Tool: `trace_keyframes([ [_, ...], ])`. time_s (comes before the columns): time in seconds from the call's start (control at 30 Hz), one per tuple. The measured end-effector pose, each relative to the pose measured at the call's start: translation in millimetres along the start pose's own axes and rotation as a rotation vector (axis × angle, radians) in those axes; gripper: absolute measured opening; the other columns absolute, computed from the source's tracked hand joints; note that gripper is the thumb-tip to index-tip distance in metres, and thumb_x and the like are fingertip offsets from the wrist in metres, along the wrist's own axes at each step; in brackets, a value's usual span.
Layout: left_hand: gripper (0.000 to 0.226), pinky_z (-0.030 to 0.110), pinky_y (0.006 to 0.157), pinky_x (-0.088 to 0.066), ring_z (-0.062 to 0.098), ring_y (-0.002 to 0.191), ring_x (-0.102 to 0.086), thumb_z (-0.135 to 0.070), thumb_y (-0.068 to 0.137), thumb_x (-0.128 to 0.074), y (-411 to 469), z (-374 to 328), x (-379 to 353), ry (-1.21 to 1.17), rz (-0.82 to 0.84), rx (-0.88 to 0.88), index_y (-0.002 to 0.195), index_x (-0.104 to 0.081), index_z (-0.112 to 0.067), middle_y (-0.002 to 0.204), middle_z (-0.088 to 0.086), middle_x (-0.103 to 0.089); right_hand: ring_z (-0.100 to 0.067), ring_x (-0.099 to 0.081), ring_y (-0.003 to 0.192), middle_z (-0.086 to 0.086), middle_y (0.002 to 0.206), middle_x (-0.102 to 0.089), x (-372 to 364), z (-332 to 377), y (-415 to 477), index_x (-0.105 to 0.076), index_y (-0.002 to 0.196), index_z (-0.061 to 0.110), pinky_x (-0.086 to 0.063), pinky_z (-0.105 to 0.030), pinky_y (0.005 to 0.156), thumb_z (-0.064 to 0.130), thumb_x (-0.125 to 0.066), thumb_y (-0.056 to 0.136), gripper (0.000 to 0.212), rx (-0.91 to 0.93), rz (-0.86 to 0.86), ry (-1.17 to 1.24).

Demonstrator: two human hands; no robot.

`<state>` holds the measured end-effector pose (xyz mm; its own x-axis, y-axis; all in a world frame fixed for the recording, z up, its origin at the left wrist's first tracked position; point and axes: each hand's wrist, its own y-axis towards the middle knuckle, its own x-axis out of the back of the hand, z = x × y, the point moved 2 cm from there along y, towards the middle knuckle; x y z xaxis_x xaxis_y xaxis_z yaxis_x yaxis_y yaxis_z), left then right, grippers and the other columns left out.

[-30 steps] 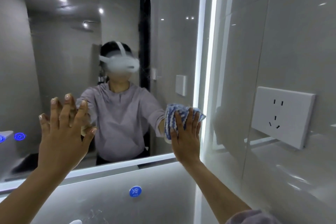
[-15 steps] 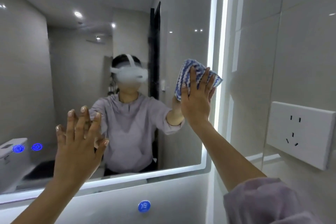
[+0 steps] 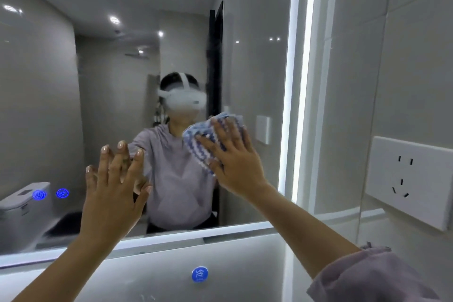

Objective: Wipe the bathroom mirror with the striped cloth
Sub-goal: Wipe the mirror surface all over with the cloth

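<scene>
- Head view: the right hand (image 3: pixel 235 162) lies flat with fingers straight and spread. It presses the striped cloth (image 3: pixel 203 141) against the mirror (image 3: pixel 257 56), right of centre and a little inside the lit strip (image 3: pixel 302 81) along the right edge.
- The left hand (image 3: pixel 112 193) is flat too, fingers straight and fairly close. Its tips meet their reflection, so it seems to brace on the glass at lower left, and it holds nothing.
- To wipe well, I judge the palm should bear evenly so the whole wad of cloth meets the glass. Strokes should overlap and run right out to the lit edge and the bottom rim.
- The bracing hand is likely to leave prints, so its patch wants a pass at the end.
- The cloth is soft and bunched into a thick wad, with blue and white bands in a nubbly weave. It should glide, yet could fold under the fingers.
- The glass is hard, flat and glossy. A pale smear shows near the top; whether it is a streak or a reflection I cannot tell.
- Glossy grey wall tiles (image 3: pixel 404 56), a white socket (image 3: pixel 407 179) and a round blue sticker (image 3: pixel 199 274) below the mirror are nearby.
</scene>
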<state>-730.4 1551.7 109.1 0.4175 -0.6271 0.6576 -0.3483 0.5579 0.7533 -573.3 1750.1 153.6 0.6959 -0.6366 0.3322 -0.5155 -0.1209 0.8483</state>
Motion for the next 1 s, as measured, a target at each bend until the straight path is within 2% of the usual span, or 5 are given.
trace_keyframes([
  [0.2,0.071,0.071,0.100,-0.028,0.048,0.139,-0.021,-0.044,0.082,-0.035,0,-3,4,0.012,0.011,0.024,0.142,-0.036,-0.008,0.153,0.022,-0.023,-0.032,0.003,0.147,-0.012,0.161,0.000,18,-94,17,-0.008,0.152,0.031,-0.010,-0.055,0.118,0.054,-0.011,0.095,0.061,-0.589,0.008,0.110],
  [0.37,0.071,0.071,0.100,-0.030,0.047,0.139,-0.022,-0.044,0.081,-0.035,0,-5,5,-0.007,0.016,0.037,0.142,-0.036,-0.007,0.153,0.022,-0.025,-0.040,0.003,0.146,-0.018,0.159,-0.001,17,-76,36,-0.009,0.152,0.026,-0.006,-0.057,0.117,0.047,-0.019,0.097,0.060,-0.752,-0.026,0.101],
  [0.53,0.073,0.071,0.100,-0.029,0.046,0.139,-0.021,-0.057,0.092,-0.017,0,-4,4,-0.019,0.037,0.035,0.142,-0.035,-0.008,0.153,0.022,-0.025,-0.038,0.018,0.142,-0.018,0.158,0.009,14,-28,49,-0.005,0.152,0.026,0.010,-0.054,0.116,0.048,-0.031,0.097,0.065,-0.573,0.033,0.096],
  [0.8,0.081,0.070,0.103,-0.028,0.044,0.141,-0.018,-0.060,0.091,-0.001,0,-5,6,-0.028,0.060,0.039,0.144,-0.035,-0.009,0.154,0.020,-0.021,-0.036,-0.008,0.145,-0.010,0.158,-0.019,11,25,54,-0.028,0.148,0.029,-0.013,-0.052,0.117,0.045,-0.023,0.099,0.052,0.044,0.036,-0.002],
  [1.0,0.073,0.070,0.100,-0.030,0.043,0.140,-0.022,-0.057,0.093,-0.013,1,-5,4,-0.033,0.080,0.052,0.142,-0.038,-0.009,0.153,0.019,-0.026,-0.038,0.004,0.146,-0.017,0.159,0.002,24,-82,54,-0.005,0.153,0.025,-0.011,-0.056,0.117,0.054,-0.032,0.096,0.069,-0.264,0.044,-0.077],
])
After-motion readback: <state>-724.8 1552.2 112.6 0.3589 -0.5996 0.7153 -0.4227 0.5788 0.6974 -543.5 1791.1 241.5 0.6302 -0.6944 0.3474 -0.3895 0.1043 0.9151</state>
